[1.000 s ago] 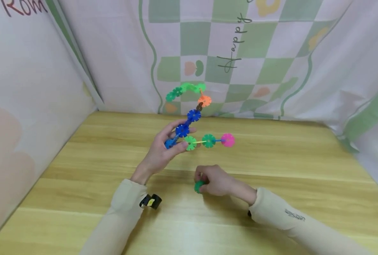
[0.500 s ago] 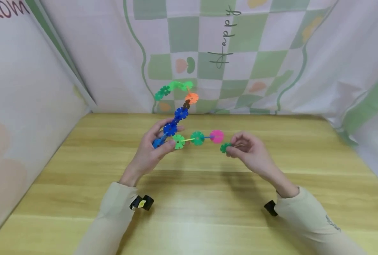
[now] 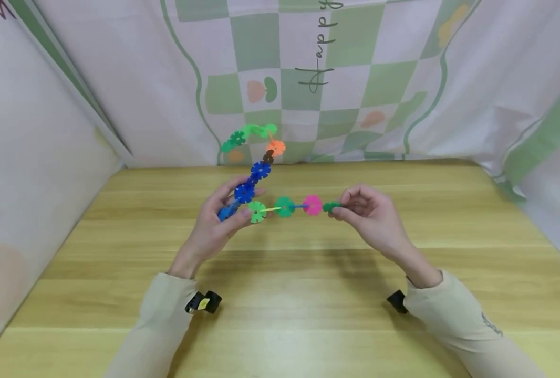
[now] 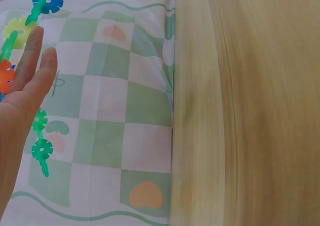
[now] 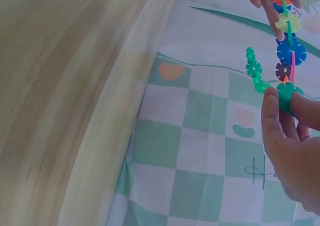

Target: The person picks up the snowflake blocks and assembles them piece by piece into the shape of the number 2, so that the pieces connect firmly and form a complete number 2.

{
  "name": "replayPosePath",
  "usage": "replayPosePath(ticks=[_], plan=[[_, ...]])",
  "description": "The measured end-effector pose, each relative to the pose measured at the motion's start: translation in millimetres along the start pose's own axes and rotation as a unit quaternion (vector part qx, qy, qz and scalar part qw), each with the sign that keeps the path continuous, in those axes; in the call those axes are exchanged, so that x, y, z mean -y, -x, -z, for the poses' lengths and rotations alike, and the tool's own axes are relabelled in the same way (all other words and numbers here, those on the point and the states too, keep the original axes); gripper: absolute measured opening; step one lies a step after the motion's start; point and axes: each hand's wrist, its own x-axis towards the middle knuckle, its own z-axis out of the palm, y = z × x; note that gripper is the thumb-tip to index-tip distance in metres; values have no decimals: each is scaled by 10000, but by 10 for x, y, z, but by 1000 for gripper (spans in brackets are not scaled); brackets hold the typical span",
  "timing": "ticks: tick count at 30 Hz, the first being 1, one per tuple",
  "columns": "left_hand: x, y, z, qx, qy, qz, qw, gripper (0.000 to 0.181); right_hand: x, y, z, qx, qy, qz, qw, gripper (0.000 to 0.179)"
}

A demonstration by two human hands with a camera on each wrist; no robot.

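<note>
My left hand (image 3: 214, 223) holds a chain of interlocking snowflake discs above the table, its thumb beside a light green disc (image 3: 257, 212). From there one arm of the chain runs right through a teal disc (image 3: 284, 207) to a pink disc (image 3: 312, 205). The other arm climbs through a blue disc (image 3: 244, 193) and an orange disc (image 3: 276, 148), then curves left in green discs (image 3: 237, 138). Between thumb and fingertips, my right hand (image 3: 372, 218) pinches a loose-looking green disc (image 5: 286, 96), edge right at the pink one. In the left wrist view, two fingers extend past the chain.
A wooden table (image 3: 299, 294) lies under both hands. Behind it hangs a checkered green and white curtain (image 3: 303, 89), with a white cloth wall (image 3: 43, 121) at the left. Black wrist straps (image 3: 204, 303) sit at the cuffs.
My right hand has lifted the green disc from low over the table, moved right and up, and brought it to the pink end. The left hand keeps its hold as the view shifts.
</note>
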Motion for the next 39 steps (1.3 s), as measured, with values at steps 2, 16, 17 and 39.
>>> replayPosePath(ticks=[2,16,17,39], plan=[[4,0,-1,42,124,8,9999,49,9,-3,-8,29,39,99,9999,15],[-33,5,-47,45,-504,41,9987,52,-33,7,-45,-51,742,698,9948,10],[-33,5,-47,43,-659,39,9978,51,-38,9,-49,-93,811,749,9938,10],[-27,-17,-93,-19,-1200,-31,9928,51,10,31,-125,-647,598,858,9924,11]])
